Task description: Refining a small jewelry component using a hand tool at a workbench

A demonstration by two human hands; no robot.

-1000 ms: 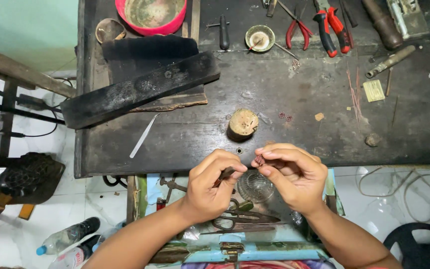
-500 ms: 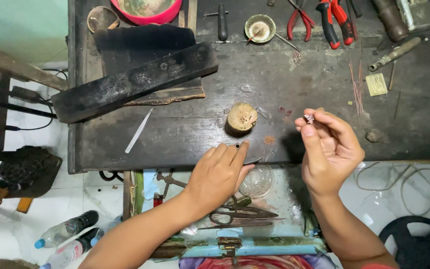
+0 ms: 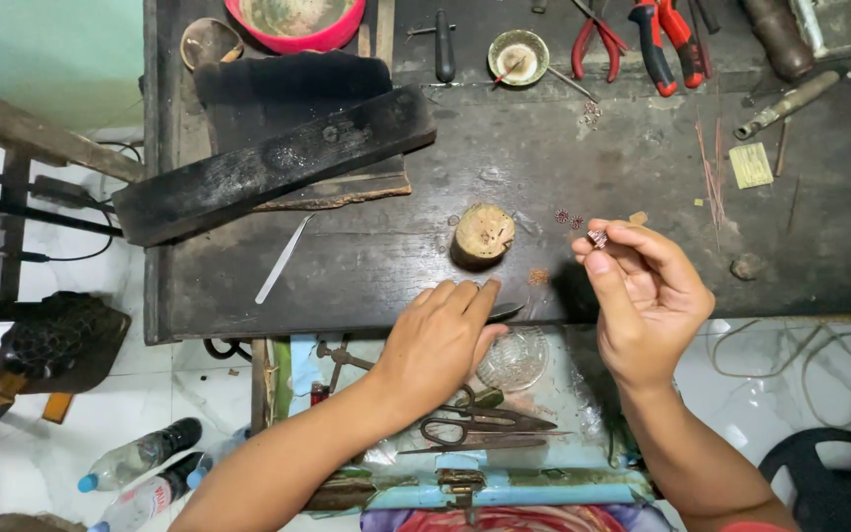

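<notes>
My right hand (image 3: 647, 296) is raised over the dark workbench (image 3: 544, 167) and pinches a tiny pinkish metal piece (image 3: 598, 237) between thumb and fingertips. My left hand (image 3: 437, 345) rests at the bench's front edge, fingers closed around a thin dark tool (image 3: 504, 312) whose tip pokes out to the right. A small round wooden stump (image 3: 483, 234) stands just beyond the left hand. Two tiny ring-like bits (image 3: 568, 218) lie on the bench near the right hand. A small clear glass dish (image 3: 514, 359) sits below the bench edge between the hands.
A long black charred block (image 3: 268, 167) lies at the left of the bench, tweezers (image 3: 283, 259) beside it. Red-handled pliers (image 3: 662, 34), a small brass bowl (image 3: 518, 55) and a pink bowl (image 3: 297, 18) sit at the back. Scissors (image 3: 485, 426) lie in the open drawer; bottles (image 3: 140, 463) on the floor.
My hands came apart from above the glass dish. The right hand lifted the tiny piece up and rightward over the bench; the left settled at the bench edge with its tool.
</notes>
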